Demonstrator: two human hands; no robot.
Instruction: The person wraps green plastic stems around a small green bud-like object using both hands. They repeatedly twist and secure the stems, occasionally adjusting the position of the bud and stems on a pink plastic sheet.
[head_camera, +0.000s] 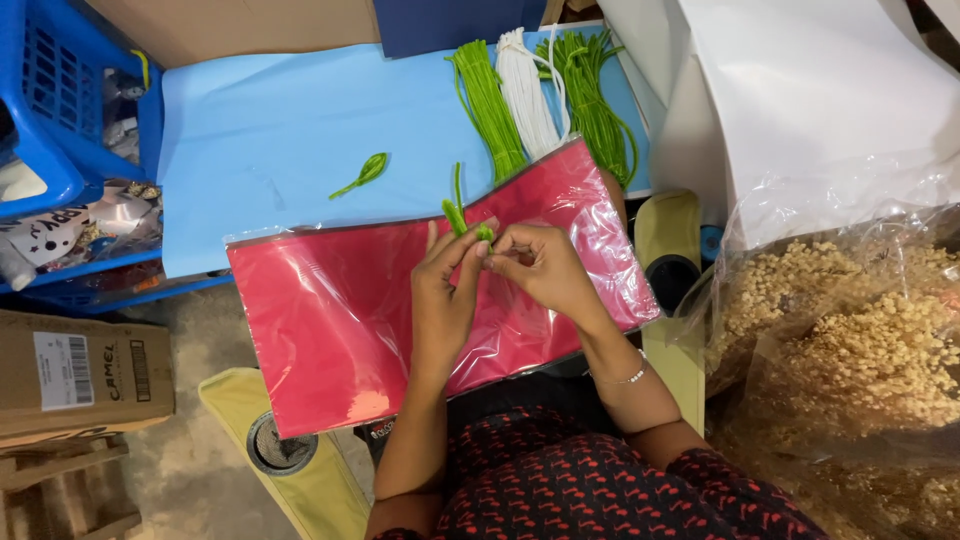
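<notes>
Two-handed, held a short green stem (457, 208) over the middle of the red packet (330, 320). Pinched its lower end with the left hand (445, 290), thumb and forefinger closed on it from the left. Closed the right hand (540, 265) on the same end from the other side, fingertips touching those of the left, at equal reach. Held nothing else in either hand.

Had the stem roughly upright in view, long axis running away from the body toward the far edge of the packet, free tip just past the fingertips and leaning slightly left. Could not tell whether the small green bit at the right fingertips belonged to the same stem or to a second one.

Had the packet, red sheets in clear film, lying slantwise across the lap and the near edge of the blue tabletop (270, 120), right end farther away.

Had three bundles on the tabletop beyond the stem, almost straight on along its axis: light green (487, 105), white (527, 90), dark green (590, 95), all lengthwise away from the body, nearer the right hand. Had one looped green piece (362, 173) lying alone ahead and to the left, nearer the left hand, apart from the bundles.
</notes>
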